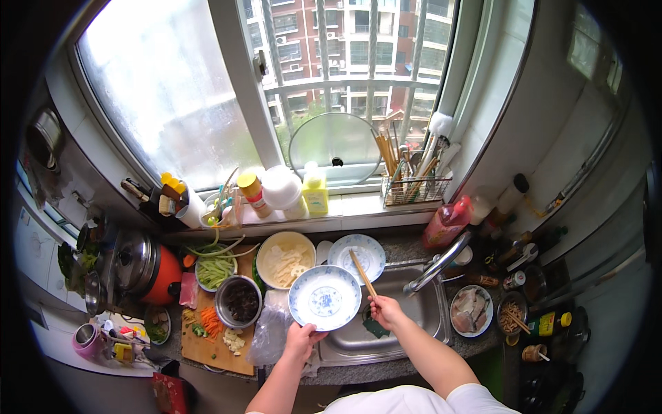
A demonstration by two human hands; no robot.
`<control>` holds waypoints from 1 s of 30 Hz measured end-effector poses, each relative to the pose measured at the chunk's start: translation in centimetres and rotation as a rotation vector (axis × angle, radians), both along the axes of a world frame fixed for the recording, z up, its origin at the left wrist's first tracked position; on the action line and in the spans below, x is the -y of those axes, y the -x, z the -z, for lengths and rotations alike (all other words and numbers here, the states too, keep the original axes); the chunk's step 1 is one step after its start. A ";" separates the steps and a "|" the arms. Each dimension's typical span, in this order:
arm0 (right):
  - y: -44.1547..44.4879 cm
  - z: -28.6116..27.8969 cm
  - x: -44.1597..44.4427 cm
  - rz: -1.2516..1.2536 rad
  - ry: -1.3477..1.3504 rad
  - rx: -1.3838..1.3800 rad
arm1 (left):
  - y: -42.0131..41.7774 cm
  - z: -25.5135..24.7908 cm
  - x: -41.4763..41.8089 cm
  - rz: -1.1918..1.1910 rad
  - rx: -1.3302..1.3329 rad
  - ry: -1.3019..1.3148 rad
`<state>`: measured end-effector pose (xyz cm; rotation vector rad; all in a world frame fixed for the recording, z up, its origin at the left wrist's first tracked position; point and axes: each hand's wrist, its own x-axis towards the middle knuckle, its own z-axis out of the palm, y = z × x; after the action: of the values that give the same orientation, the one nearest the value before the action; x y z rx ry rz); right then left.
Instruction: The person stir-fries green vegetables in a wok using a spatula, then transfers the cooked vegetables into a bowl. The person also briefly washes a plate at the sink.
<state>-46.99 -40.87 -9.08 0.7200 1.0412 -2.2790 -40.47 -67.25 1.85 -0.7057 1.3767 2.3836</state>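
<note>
My left hand (305,340) grips the near rim of a white plate with a blue floral pattern (325,298), held tilted over the left edge of the stainless steel sink (417,315); its inside shows no food. In my right hand (385,311) is a pair of wooden chopsticks (363,273), their far ends over a second blue-patterned plate (373,246) behind the sink's left part. A large bowl of pale sliced food (286,260) stands just left of the two plates. Something dark green (375,327) lies in the sink, partly hidden.
Left are a wooden cutting board (196,353) with chopped vegetables, a metal bowl of dark food (238,301), shredded greens (216,271) and a red cooker (164,277). A faucet (439,263) reaches over the sink. To its right stand a plate of raw meat or fish (469,311) and several jars.
</note>
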 end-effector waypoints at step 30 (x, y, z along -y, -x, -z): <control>-35.4 -10.1 -16.6 0.389 -0.504 -0.301 | -7.6 -6.1 -2.8 0.028 -1.167 1.531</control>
<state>-11.61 -24.27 1.00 0.8493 1.7937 -2.5264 -32.92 -64.44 7.98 0.7112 3.5189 1.1106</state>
